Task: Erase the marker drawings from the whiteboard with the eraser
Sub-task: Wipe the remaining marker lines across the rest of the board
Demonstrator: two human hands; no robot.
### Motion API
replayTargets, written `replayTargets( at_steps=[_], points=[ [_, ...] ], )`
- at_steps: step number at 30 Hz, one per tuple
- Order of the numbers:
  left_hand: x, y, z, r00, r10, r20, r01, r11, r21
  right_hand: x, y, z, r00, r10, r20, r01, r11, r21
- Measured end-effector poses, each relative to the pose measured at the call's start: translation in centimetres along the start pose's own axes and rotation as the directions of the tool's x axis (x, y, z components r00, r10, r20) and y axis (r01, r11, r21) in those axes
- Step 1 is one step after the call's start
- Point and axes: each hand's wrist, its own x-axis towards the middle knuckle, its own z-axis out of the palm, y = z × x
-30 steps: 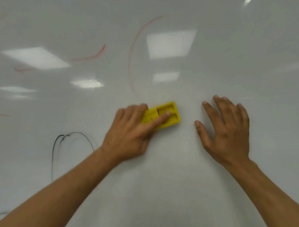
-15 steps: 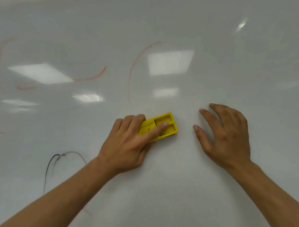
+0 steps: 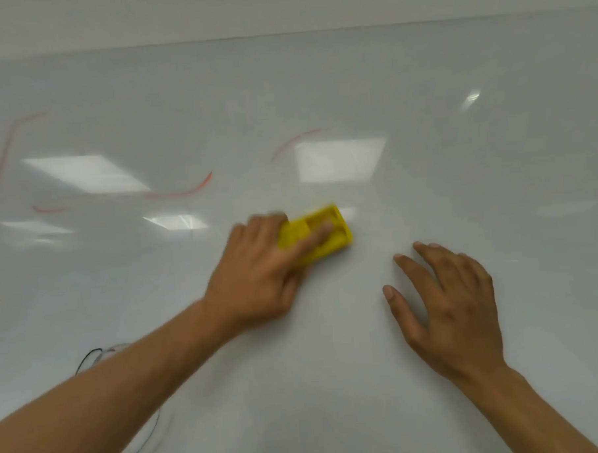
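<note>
The yellow eraser [image 3: 316, 234] lies flat on the whiteboard [image 3: 424, 152], just left of centre, under the left hand [image 3: 259, 279] — fingers curled over its back, pressing it down. It looks like a light, rigid plastic block with moulded recesses on top; those ridges offer the surest hold, since the glossy board should let it slide easily. The right hand [image 3: 455, 308] rests spread and empty on the board nearby. Red marker strokes [image 3: 186, 190] remain further up — a black line [image 3: 91, 357] near the left forearm.
</note>
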Motion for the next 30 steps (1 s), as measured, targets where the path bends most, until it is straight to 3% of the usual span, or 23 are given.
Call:
replayTargets(
  at_steps=[3, 6, 9, 13, 15, 18, 20, 23, 27, 30],
  points=[
    [-1.5, 0.7, 0.0, 0.981, 0.182, 0.074, -0.181, 0.983, -0.021, 0.9, 0.8, -0.1, 0.999, -0.031, -0.023, 0.031, 0.999, 0.012],
    [0.7, -1.9, -0.4, 0.982, 0.169, 0.085, -0.171, 0.985, 0.023, 2.1, 1.5, 0.2, 0.999, -0.044, -0.027, 0.044, 0.999, 0.000],
    [4.6, -4.9, -0.7, 0.998, -0.058, 0.008, 0.058, 0.996, 0.066, 3.2, 2.2, 0.4, 1.000, -0.018, -0.021, 0.019, 1.000, 0.009],
    [8.6, -5.7, 0.2, 0.920, -0.382, -0.082, 0.387, 0.921, 0.052, 3.3, 2.2, 0.5, 1.000, 0.018, -0.013, -0.018, 1.000, -0.014],
    [8.9, -4.2, 0.4, 0.903, -0.419, -0.100, 0.423, 0.905, 0.030, 3.2, 2.1, 0.5, 1.000, 0.031, -0.001, -0.031, 0.999, -0.015],
    [7.3, -0.9, 0.7, 0.990, -0.126, -0.057, 0.128, 0.991, 0.031, 3.4, 2.2, 0.4, 0.999, 0.045, -0.009, -0.045, 0.999, -0.007],
    [6.5, 0.3, 0.8, 0.998, 0.070, -0.005, -0.069, 0.997, 0.028, 4.0, 2.6, 0.3, 0.999, 0.027, -0.032, -0.028, 1.000, -0.012],
    [7.6, -0.7, 0.8, 0.991, 0.133, 0.016, -0.134, 0.990, 0.033, 5.3, 3.3, 0.1, 0.998, 0.055, 0.023, -0.054, 0.997, -0.049],
    [11.5, -3.4, 0.7, 0.993, -0.102, -0.052, 0.105, 0.993, 0.058, 6.1, 4.0, 0.2, 0.972, 0.147, 0.182, -0.131, 0.987, -0.096],
    [14.3, -4.5, 1.5, 0.930, -0.347, -0.117, 0.355, 0.933, 0.054, 6.0, 4.1, 0.5, 0.973, 0.146, 0.180, -0.133, 0.988, -0.084]
  ],
)
